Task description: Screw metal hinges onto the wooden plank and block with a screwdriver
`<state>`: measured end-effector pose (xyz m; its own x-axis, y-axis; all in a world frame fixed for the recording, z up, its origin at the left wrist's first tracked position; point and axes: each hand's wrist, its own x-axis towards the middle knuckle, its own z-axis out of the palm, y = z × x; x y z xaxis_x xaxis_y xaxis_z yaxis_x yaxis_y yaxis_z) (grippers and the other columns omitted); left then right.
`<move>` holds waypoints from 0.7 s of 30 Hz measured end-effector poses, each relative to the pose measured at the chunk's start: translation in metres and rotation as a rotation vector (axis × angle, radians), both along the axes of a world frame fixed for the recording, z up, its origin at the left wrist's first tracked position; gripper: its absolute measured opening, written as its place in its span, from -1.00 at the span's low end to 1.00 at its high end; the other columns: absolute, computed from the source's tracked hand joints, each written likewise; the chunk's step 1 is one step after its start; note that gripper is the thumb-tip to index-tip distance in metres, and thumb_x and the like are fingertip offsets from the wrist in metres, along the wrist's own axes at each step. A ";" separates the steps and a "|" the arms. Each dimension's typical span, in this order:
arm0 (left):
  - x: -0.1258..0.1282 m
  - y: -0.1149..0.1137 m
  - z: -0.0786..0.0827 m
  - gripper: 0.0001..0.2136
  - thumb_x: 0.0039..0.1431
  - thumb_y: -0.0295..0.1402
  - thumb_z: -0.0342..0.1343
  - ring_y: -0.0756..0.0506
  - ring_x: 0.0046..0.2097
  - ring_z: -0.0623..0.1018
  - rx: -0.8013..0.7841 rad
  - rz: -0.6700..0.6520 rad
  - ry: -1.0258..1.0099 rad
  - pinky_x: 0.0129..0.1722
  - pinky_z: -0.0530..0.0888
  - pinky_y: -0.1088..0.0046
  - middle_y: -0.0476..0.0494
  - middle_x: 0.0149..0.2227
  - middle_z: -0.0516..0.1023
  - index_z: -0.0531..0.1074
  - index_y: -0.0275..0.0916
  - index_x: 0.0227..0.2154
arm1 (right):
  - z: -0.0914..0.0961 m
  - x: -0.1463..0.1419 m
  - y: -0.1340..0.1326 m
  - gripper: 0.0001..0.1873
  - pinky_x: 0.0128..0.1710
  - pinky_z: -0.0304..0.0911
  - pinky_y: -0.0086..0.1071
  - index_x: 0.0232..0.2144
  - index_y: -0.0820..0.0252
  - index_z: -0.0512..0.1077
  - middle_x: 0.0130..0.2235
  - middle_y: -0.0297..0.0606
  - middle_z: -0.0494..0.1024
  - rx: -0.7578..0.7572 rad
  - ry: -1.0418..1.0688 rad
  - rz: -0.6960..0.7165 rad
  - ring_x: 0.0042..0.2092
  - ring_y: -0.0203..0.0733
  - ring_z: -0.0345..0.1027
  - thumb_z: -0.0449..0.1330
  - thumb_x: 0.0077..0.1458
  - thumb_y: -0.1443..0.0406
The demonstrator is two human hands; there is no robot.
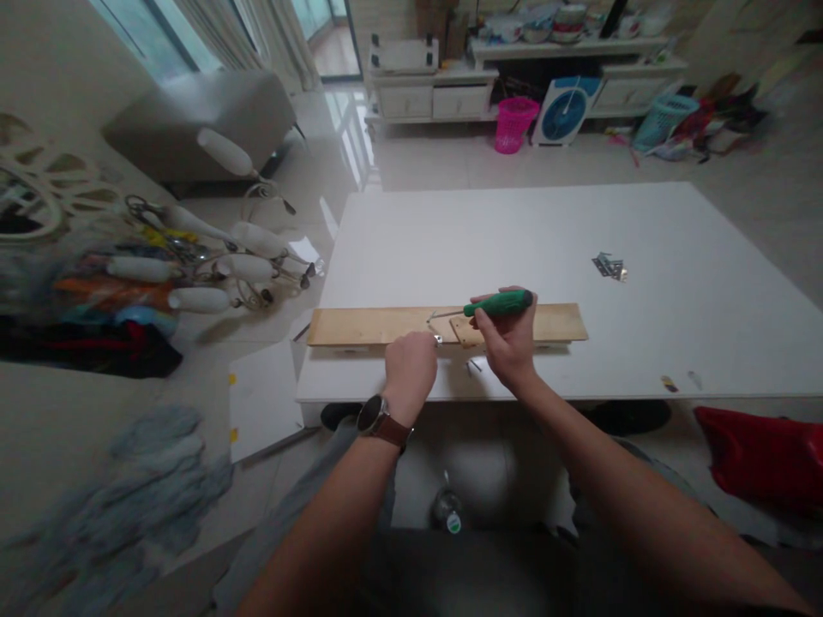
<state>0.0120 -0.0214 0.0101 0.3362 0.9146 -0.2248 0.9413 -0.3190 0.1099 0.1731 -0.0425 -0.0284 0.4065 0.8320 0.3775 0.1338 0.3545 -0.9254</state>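
Currently the right hand, near the middle of the frame, is closed around the green-handled screwdriver. Its thin metal shaft points to the left, with the tip over the long pale wooden plank. The left hand, with a brown-strapped wristwatch on the wrist, is beside it. Its fingers are curled at a small shiny metal piece on the near edge of the plank; if they really pinch it, I cannot tell. A small flat wooden block lies on the plank between both hands. The plank lies across the near part of the white rectangular surface. Some loose screws are just in front of it, and a little heap of metal brackets is well apart, to the right.
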 end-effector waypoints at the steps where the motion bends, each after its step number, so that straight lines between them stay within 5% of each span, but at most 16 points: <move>1: 0.000 0.000 0.000 -0.67 0.45 -0.40 -0.05 -0.26 -0.08 0.69 0.003 0.003 0.002 -0.13 0.55 0.30 -0.37 -0.16 0.70 0.68 -0.21 -0.10 | -0.002 -0.002 0.000 -0.52 -0.19 0.57 -0.22 0.02 -0.04 0.17 -0.08 -0.27 0.64 -0.012 -0.003 0.019 -0.21 -0.20 0.59 0.35 0.25 0.08; 7: 0.000 0.002 -0.001 -0.70 0.43 -0.38 0.01 -0.29 -0.08 0.70 0.017 0.007 0.005 -0.13 0.55 0.29 -0.37 -0.18 0.70 0.69 -0.21 -0.12 | -0.008 -0.007 0.001 -0.56 -0.13 0.57 -0.21 0.04 -0.03 0.19 -0.05 -0.22 0.66 -0.017 -0.094 0.088 -0.10 -0.15 0.62 0.32 0.28 0.09; 21: -0.001 0.002 -0.003 -0.65 0.47 -0.40 -0.08 -0.30 -0.08 0.70 0.052 -0.024 0.020 -0.18 0.53 0.28 -0.35 -0.17 0.70 0.67 -0.20 -0.10 | 0.001 0.002 -0.002 -0.56 -0.21 0.58 -0.17 0.05 -0.07 0.18 -0.08 -0.26 0.59 0.026 -0.043 -0.020 -0.17 -0.14 0.57 0.32 0.29 0.12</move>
